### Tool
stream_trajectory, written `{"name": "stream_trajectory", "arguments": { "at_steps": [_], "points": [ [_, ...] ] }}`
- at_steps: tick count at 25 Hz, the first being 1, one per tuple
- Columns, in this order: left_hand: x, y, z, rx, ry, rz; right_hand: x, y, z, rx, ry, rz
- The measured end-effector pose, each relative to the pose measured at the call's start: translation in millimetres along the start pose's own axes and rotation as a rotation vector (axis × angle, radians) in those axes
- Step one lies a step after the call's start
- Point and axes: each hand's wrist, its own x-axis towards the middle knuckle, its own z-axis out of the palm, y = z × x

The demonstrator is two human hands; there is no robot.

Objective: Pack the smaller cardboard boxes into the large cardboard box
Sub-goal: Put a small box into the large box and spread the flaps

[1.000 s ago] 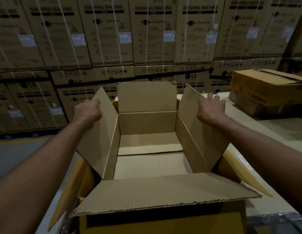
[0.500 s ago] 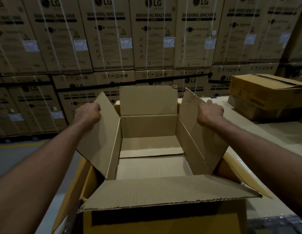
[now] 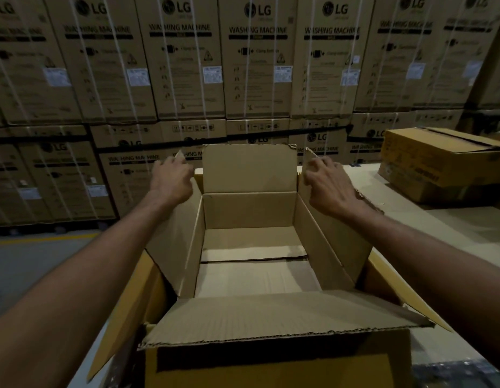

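- An open cardboard box point(image 3: 254, 242) is seen at centre, all four top flaps raised or folded out; its floor is bare, with a seam crossing between the two bottom flaps.
- This box appears to be nested inside a larger, yellower cardboard box point(image 3: 148, 292), whose flaps splay outward to the left and right of the inner box. Whether the inner box rests on the outer one's floor cannot be told.
- The left hand point(image 3: 173, 180) is closed on the far upper corner of the inner box's left flap point(image 3: 173, 242), fingers curled over its edge.
- The right hand point(image 3: 328, 183) is laid on the far upper corner of the inner box's right flap point(image 3: 338, 242), fingers bent over the top edge; a firm grip or a mere press cannot be told.
- The near flap point(image 3: 271, 317) is folded out toward the viewer; the far flap point(image 3: 248, 168) stands upright.
- Right of the open box, well apart, a closed yellow carton point(image 3: 439, 161) is seen lying on a flat pale surface point(image 3: 467, 228).
- Behind the open box, a wall of strapped cartons point(image 3: 181, 65) marked "LG WASHING MACHINE" is noted.
- Left of the box, grey floor point(image 3: 33, 264) with a yellow line is visible.
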Motion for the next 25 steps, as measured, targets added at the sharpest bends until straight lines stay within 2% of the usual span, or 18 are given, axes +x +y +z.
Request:
{"name": "stream_trajectory", "arguments": {
  "at_steps": [3, 9, 12, 16, 19, 21, 25],
  "points": [
    [-1, 26, -8, -0.044, 0.013, 0.033, 1, -16, -1, 0.091, 0.007, -0.074],
    [-15, 56, -11, -0.113, -0.077, 0.077, -3, -33, 8, 0.108, -0.134, -0.109],
    [-19, 61, -7, -0.12, -0.107, 0.073, -4, -38, 12, 0.061, -0.227, -0.024],
    [-20, 53, 4, -0.043, -0.171, 0.031, -7, -19, 23, -0.181, -0.33, 0.193],
    [-19, 53, 5, -0.073, -0.196, 0.026, -14, 5, 36, -0.314, -0.356, 0.279],
    [-17, 64, 2, -0.15, -0.197, 0.035, -18, 11, 41, -0.317, -0.335, 0.294],
    [-10, 97, 0, -0.272, -0.198, 0.116, -10, 17, 31, -0.157, -0.183, 0.395]
  ]
}}
